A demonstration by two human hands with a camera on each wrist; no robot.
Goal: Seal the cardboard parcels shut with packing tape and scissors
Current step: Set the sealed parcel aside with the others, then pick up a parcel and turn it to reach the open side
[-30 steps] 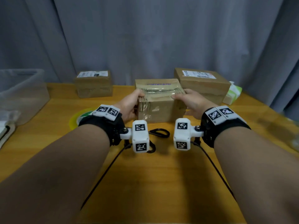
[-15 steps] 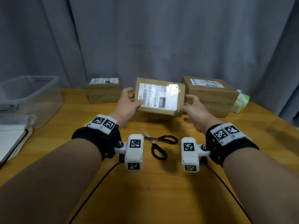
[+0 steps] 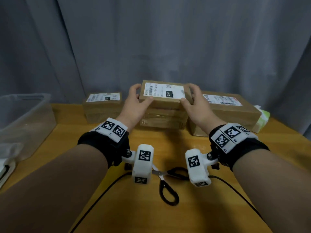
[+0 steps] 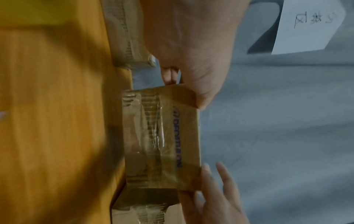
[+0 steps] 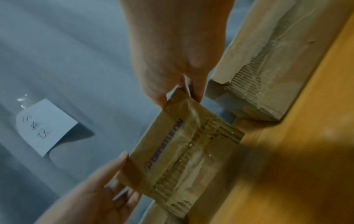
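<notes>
Both hands hold a small cardboard parcel (image 3: 164, 98) by its ends at the back middle of the table, white label facing up. My left hand (image 3: 139, 94) grips the left end, thumb on the near top edge. My right hand (image 3: 188, 94) grips the right end the same way. The wrist views show clear tape over the parcel's (image 4: 162, 136) near side (image 5: 182, 151). I cannot tell whether its bottom touches the table. Black-handled scissors (image 3: 165, 182) lie on the table below my wrists. No tape roll is in view.
A second parcel (image 3: 102, 106) stands at the back left, and a larger one (image 3: 225, 111) at the back right with a green-white packet (image 3: 262, 120) beside it. A clear plastic bin (image 3: 25, 121) sits at the left. Grey curtain hangs behind.
The parcel has been turned so its label faces up and carried away from me to the back of the table, between the two other parcels. The scissors stayed put.
</notes>
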